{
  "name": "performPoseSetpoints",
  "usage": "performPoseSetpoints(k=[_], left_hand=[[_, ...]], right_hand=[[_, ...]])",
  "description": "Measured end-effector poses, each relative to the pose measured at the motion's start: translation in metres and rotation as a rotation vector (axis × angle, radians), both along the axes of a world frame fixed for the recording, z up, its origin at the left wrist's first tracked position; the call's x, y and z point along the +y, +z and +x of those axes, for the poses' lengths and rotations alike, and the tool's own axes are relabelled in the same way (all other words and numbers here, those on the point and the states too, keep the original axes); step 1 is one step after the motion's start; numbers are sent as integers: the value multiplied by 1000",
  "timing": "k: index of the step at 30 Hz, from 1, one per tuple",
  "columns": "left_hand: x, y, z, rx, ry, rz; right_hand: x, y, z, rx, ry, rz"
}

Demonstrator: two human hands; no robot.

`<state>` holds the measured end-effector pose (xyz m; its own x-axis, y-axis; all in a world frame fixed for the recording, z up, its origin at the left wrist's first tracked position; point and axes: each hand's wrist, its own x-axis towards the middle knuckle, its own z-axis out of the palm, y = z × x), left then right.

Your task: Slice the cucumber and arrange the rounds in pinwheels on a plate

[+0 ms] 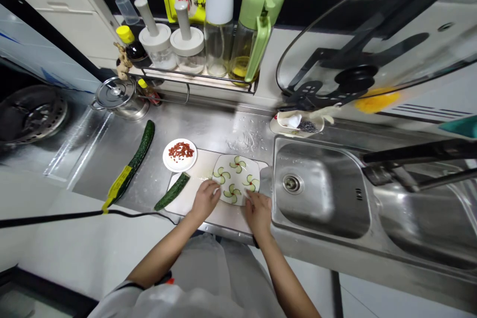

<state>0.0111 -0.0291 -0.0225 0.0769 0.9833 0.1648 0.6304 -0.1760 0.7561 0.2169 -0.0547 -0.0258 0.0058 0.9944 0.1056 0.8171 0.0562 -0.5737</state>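
Note:
A white squarish plate (pixel 235 163) lies on the pale cutting board (pixel 219 216). On it, thin cucumber slices (pixel 231 194) form several pinwheels with small red centres. My left hand (pixel 205 199) is closed at the plate's lower left edge, fingertips on the rim. At the lower right edge, my right hand (pixel 260 212) has its fingers bent over the rim, close to a pinwheel. How far the fingers reach under the plate is hidden. Left of the board's middle lies a cut cucumber piece (pixel 172 192), and behind it a small white plate (pixel 167 162) holds red goji berries (pixel 181 151).
A whole cucumber (pixel 143 146) with a yellow label lies farther left, near a lidded steel pot (pixel 121 97). To the right is a steel sink (pixel 322 184) with a tap (pixel 410 164). Jars and an oil bottle (pixel 257 15) stand on the wall rack. A glass lid (pixel 357 35) hangs upper right.

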Motion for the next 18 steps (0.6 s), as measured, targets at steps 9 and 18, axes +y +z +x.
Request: performPoseSetpoints(k=[9,18], left_hand=[[3,-10,-13,-125,279,-397],[6,-24,-2,-202,284,-531]], right_hand=[[18,-6,10,-89,-233,-93],[24,-7,13,-54,-242,-150]])
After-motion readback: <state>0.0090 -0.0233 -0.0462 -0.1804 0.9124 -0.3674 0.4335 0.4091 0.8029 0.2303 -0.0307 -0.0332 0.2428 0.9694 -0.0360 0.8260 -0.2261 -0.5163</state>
